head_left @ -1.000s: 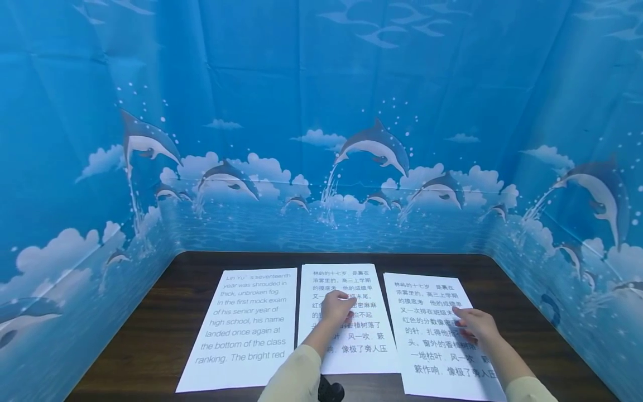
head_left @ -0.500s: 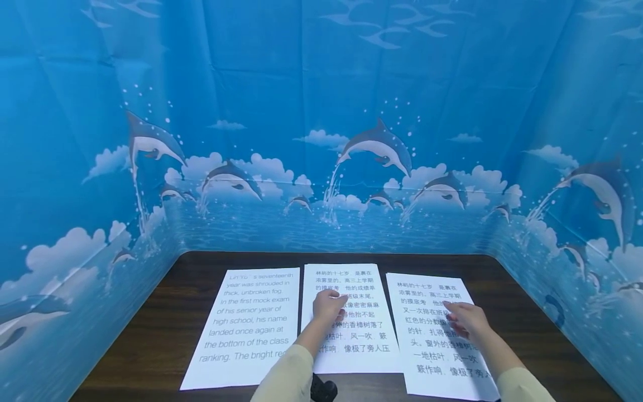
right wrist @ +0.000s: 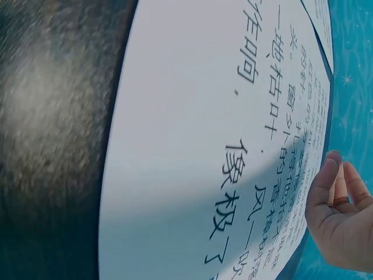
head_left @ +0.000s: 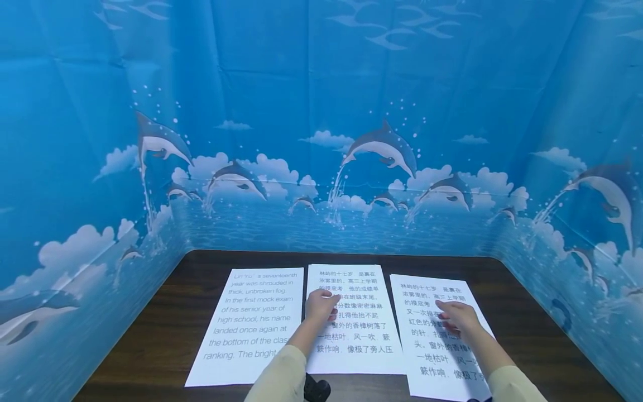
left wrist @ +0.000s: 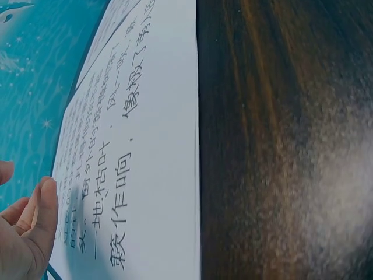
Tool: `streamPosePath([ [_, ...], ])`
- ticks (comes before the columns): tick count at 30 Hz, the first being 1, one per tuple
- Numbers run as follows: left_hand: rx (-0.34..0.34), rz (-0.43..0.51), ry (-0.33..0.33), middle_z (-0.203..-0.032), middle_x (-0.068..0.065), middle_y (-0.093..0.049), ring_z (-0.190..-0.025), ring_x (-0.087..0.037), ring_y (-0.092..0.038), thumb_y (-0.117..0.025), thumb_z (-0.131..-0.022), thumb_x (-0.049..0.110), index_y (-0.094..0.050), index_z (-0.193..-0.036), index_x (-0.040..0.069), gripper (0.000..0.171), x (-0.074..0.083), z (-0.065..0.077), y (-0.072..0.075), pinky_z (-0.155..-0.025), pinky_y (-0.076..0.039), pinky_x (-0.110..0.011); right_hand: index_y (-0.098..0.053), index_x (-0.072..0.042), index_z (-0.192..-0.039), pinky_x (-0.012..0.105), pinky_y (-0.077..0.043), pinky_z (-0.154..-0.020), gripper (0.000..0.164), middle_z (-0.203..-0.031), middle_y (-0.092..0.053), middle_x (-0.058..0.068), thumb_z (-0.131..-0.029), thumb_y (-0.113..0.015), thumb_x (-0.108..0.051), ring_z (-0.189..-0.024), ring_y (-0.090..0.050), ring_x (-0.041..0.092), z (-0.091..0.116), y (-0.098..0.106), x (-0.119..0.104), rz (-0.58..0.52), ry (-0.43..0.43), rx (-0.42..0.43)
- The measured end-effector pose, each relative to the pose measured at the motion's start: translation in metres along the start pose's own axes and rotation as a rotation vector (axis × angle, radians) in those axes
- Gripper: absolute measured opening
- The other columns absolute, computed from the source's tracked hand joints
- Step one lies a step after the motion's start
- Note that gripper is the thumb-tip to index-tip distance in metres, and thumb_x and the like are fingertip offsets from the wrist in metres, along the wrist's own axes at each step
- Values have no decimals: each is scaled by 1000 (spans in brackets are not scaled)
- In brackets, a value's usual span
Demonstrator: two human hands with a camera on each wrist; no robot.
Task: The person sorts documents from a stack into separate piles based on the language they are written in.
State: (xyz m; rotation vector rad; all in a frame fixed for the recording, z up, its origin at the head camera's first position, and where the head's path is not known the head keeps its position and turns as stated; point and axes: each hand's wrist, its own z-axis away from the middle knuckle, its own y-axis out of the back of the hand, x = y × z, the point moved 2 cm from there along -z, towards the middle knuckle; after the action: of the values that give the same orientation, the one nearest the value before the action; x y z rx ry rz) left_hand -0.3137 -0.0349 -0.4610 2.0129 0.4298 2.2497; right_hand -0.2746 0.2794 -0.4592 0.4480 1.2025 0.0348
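Note:
My left hand (head_left: 321, 306) hovers over the left side of the middle sheet of paper (head_left: 351, 364), which bears printed Chinese text. Its fingers hang loosely curled with nothing between them; in the left wrist view that hand (left wrist: 26, 227) appears apart from the page. Above the right sheet (head_left: 437, 388), also printed in Chinese, is my right hand (head_left: 459, 317), relaxed and holding nothing. In the right wrist view the right hand (right wrist: 338, 216) casts a shadow across the page. Parts of the text lie hidden behind both hands.
A third sheet (head_left: 221, 371) with large English print lies at the left. All three rest on a dark wooden table (head_left: 145, 335). Blue dolphin-patterned cloth (head_left: 281, 100) encloses its back and sides. A small black object (head_left: 316, 389) shows beside the left sleeve.
Both hands have drifted left over their sheets, uncovering more text on the middle one. The head view has shifted slightly, so the sheets appear further right. They lie as before.

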Motion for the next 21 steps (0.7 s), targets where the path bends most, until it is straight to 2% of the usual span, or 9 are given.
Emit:
streamPosePath([
  [10,38,-2,-6,-70,-12,-55,-56,-18,-58,-61,-76,16,-53,-101,-4,33,-4,-6,4,-48,-48,-26,-42,8,-116,25,-44,-61,60,-95,-50,19,-81,-55,-38,-78,-51,24,-1,-7,-3,12,14,-7],
  [15,43,-10,4,-72,-10,-54,-59,-18,-58,-61,-77,17,-53,-102,-3,34,-4,-7,8,-49,-49,-26,-42,9,-116,19,-43,-57,60,-96,-49,19,-80,-56,-38,-82,-51,25,-1,-9,-4,2,13,-19],
  [21,39,-4,14,-76,-10,-53,-60,-18,-58,-61,-77,17,-52,-105,-4,35,-4,-8,14,-50,-49,-27,-38,9,-119,18,-43,-56,64,-98,-50,20,-81,-55,-39,-83,-52,26,1,-15,-8,22,17,-21],
])
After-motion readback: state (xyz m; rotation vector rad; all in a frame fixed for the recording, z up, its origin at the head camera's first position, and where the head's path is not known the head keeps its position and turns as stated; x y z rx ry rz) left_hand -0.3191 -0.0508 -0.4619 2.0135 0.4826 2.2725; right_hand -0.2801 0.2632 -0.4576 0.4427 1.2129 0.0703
